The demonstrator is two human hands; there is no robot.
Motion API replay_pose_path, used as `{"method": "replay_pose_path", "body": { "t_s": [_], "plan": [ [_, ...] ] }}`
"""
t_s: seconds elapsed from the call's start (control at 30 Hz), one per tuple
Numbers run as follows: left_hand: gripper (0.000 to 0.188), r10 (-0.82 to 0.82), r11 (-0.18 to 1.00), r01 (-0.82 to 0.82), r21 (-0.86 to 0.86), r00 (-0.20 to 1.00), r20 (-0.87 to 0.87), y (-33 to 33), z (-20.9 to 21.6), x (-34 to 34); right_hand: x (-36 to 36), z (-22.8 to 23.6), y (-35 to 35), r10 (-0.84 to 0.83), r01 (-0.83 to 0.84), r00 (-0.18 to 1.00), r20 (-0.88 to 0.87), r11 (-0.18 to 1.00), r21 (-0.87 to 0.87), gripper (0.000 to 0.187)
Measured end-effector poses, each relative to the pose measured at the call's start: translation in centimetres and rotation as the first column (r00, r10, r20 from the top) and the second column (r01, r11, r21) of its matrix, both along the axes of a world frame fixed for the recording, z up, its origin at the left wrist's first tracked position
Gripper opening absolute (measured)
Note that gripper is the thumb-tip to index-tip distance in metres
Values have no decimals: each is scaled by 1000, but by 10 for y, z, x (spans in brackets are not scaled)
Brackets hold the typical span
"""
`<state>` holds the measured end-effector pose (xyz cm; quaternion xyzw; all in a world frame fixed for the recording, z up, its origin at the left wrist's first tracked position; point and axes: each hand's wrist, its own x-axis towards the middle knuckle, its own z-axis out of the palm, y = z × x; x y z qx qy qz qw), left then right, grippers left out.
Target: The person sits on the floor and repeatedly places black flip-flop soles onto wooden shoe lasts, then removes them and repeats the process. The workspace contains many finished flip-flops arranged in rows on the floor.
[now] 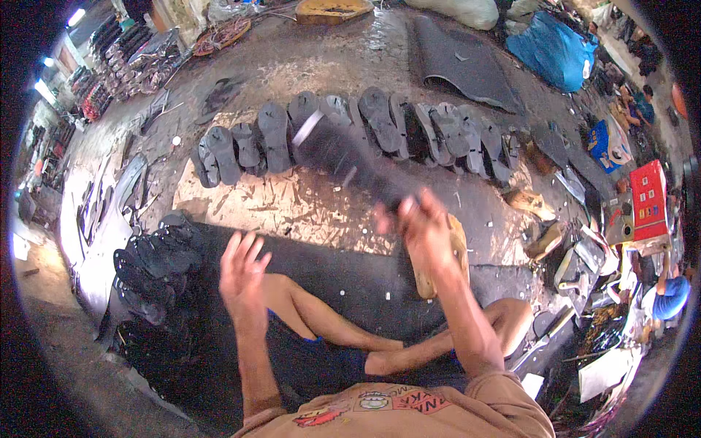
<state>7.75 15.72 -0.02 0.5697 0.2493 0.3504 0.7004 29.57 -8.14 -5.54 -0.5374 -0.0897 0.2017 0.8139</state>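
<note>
My right hand is raised over the mat, its fingers closed on the near end of a dark sandal-shaped piece. Motion smears that piece, and a pale streak marks its far end. Below the same hand, partly covered by it, is a tan wooden shoe last. My left hand hovers empty above the dark mat, fingers apart. Beyond both hands, a row of dark sandals lies along a worn tan board; the raised piece hides part of the row.
A pile of black sandals sits at my left. To the right are more wooden forms, a red box and scattered tools. Far off lie a dark sheet and a blue sack. Another person is at the right edge.
</note>
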Motion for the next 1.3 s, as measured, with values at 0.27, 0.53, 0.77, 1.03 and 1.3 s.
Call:
{"method": "replay_pose_path", "body": {
  "t_s": [0.27, 0.53, 0.77, 1.03, 1.3],
  "plan": [
    [40, -501, 821, 487, 298, 865, -32, -99, 54, -5, -184, -40, -92, 121, -122, 992, -22, 948, -293, 54],
    [31, -561, 454, 389, 802, 824, -82, -137, 79, -27, -177, 123, -107, 175, 250, 656, 734, 868, -430, 63],
    [38, -487, 369, 255, 894, 872, -48, -150, 73, -37, -189, 103, -114, 55, 281, 665, 745, 905, -318, 67],
    [45, -586, 227, 464, 856, 767, -260, -149, 73, -29, -169, 101, -118, 195, 226, 599, 777, 890, -397, 48],
    [42, -444, 895, 439, -74, 867, -225, -100, 38, 23, -102, -20, -98, -314, 366, 930, 191, 742, -561, 52]
  ]
}}
